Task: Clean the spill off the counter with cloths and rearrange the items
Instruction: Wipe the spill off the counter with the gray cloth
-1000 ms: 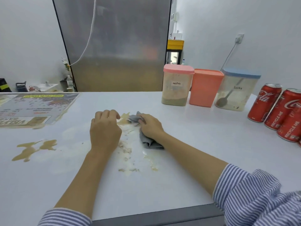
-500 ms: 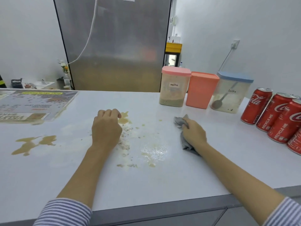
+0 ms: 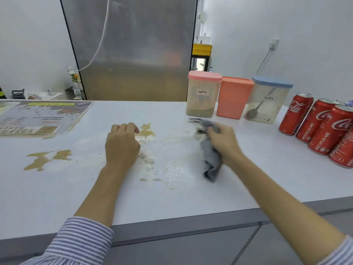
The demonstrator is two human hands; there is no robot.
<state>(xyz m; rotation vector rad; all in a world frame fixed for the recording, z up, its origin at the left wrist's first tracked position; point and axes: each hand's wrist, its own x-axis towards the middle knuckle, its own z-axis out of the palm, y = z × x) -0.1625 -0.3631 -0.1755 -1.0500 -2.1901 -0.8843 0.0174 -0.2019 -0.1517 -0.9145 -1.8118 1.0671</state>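
— So, what is your counter [image 3: 248, 169] like?

— Yours is white, smooth and flat, with a big shiny metal fridge [image 3: 131, 48] behind it and plain white walls. Brown spill [image 3: 46, 159] puddles and crumbly bits lie on it.

— And your hands?

— Your right hand [image 3: 222, 142] squeezes the soft, crumpled grey cloth [image 3: 210, 159] on the counter, near the mocha tub [image 3: 202, 94]. Your left hand [image 3: 122, 144] rests there curled, holding nothing, beside another puddle [image 3: 146, 131].
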